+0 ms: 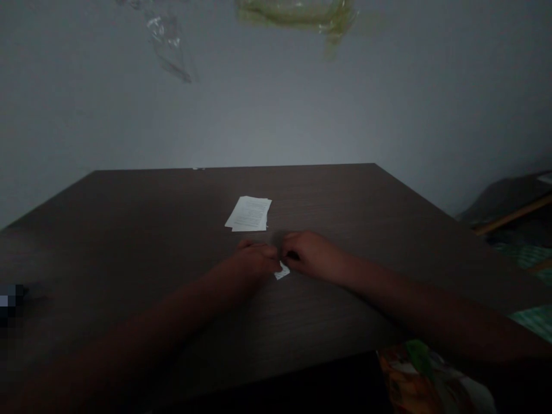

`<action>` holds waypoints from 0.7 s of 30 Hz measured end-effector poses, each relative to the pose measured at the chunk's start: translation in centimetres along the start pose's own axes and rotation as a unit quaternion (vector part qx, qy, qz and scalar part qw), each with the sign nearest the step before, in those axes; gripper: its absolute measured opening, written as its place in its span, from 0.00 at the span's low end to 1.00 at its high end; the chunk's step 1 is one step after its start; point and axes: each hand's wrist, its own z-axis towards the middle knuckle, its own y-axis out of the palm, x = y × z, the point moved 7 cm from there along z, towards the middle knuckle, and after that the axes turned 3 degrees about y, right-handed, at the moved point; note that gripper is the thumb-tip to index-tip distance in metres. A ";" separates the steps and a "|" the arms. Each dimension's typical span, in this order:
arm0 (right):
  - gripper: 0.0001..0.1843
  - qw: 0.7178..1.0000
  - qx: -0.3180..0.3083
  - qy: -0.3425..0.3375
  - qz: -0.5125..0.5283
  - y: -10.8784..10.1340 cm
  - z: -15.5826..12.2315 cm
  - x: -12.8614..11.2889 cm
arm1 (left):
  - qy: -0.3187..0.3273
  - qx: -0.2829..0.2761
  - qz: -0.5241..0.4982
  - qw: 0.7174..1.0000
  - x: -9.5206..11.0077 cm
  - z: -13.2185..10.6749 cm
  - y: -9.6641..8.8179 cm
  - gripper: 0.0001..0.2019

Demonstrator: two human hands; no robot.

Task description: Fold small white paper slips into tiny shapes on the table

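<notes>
My left hand [259, 256] and my right hand [304, 253] meet close together over the middle of the dark wooden table [172, 207]. Both have their fingers curled in and pressed together around a small piece of white paper [282, 271] with print on it. Only its lower corner shows below the fingers; the rest is hidden. Just beyond my hands lies a small stack of printed white paper sheets [249, 214], its edges slightly uneven.
A pale wall [276, 109] rises behind the table's far edge, with yellowish tape [297, 14] and clear plastic [168, 43] stuck on it. At the left edge sits a dark blurred-out object [11, 302]. A colourful printed item [431, 376] lies at the lower right.
</notes>
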 end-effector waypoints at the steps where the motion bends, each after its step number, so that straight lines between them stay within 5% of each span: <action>1: 0.06 1.000 0.003 0.007 -0.007 0.1 0.1 0.1 | 0.008 -0.016 -0.034 0.999 0.0 0.0 0.2 0.21; 5: 0.06 0.999 0.020 0.018 -0.017 0.4 0.3 0.3 | 0.015 -0.060 -0.076 0.995 -0.6 0.0 0.7 0.21; 12: 0.08 0.998 0.035 -0.039 0.037 0.4 -0.6 0.5 | 0.030 0.000 -0.042 0.999 -0.8 -0.2 -0.2 0.19; 21: 0.07 0.992 -0.002 -0.090 0.089 0.2 -1.5 0.0 | 0.019 -0.025 -0.067 0.997 -0.5 -0.6 -0.1 0.16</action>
